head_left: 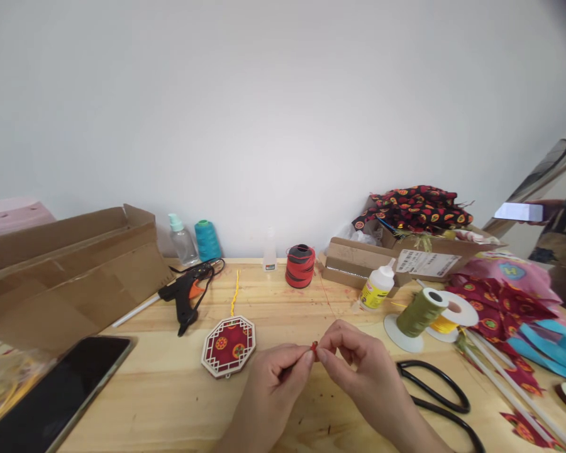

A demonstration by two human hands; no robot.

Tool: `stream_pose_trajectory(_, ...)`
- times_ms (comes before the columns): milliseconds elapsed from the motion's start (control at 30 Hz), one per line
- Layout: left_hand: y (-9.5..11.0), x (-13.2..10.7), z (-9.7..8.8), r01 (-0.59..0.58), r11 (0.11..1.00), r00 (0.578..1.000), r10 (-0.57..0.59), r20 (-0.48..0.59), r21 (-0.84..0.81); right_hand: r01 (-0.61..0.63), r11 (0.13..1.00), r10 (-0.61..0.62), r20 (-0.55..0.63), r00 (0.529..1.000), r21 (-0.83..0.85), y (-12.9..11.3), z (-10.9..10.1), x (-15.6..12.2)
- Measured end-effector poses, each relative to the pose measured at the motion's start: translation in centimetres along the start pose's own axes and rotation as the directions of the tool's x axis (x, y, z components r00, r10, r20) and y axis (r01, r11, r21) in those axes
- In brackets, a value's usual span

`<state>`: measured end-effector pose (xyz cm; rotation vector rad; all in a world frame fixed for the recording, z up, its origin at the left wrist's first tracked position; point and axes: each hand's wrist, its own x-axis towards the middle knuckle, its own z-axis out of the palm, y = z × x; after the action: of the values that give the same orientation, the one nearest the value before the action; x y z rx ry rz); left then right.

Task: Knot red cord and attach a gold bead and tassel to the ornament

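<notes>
Between the fingertips of both hands is a small red piece, too small to name surely. My left hand pinches it from the left, thumb against forefinger. My right hand is closed on its other side, the thumb and forefinger meeting at the piece. Left of my hands lies an octagonal wooden lattice ornament with dark red patterned fabric inside. A yellow cord runs from its top. Black-handled scissors rest beside my right wrist, their blades hidden.
A glue gun, a phone and a cardboard box are on the left. Red thread stands at the back. Right are a glue bottle, green thread and fabric. Another person's hand holds a phone.
</notes>
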<state>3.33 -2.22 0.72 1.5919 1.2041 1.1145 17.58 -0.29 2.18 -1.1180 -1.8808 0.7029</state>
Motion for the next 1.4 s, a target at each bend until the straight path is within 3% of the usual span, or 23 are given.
stream_pose_trajectory(333, -0.27, -0.14, 0.02, 0.028, 0.999, 0.999, -0.027, 0.029, -0.026, -0.021, 0.999, 0.022, -0.038, 0.999, 0.024, -0.08, 0.24, 0.01)
stream_pose_trajectory(600, -0.34, -0.05, 0.01, 0.029, 0.999, 0.999, -0.028, 0.029, -0.023, 0.192, 0.973, -0.205, -0.096, 0.974, -0.129, 0.07, 0.26, -0.27)
stream_pose_trajectory(1133, -0.41, -0.11, -0.01, -0.144, 0.934, 0.99, 0.138, 0.042, 0.328, 0.243, 0.943, -0.269, -0.091, 0.959, -0.228, 0.08, 0.37, -0.41)
stream_pose_trajectory(1233, -0.55, -0.1, 0.09, -0.103, 0.956, 0.995, 0.1, 0.024, 0.275, 0.242, 0.946, -0.267, -0.095, 0.959, -0.218, 0.09, 0.33, -0.31)
stream_pose_trajectory(1400, -0.45, 0.1, 0.08, 0.04, 0.999, 0.999, -0.04, 0.006, 0.018, 0.135, 0.985, -0.142, -0.057, 0.988, -0.109, -0.16, 0.04, -0.2)
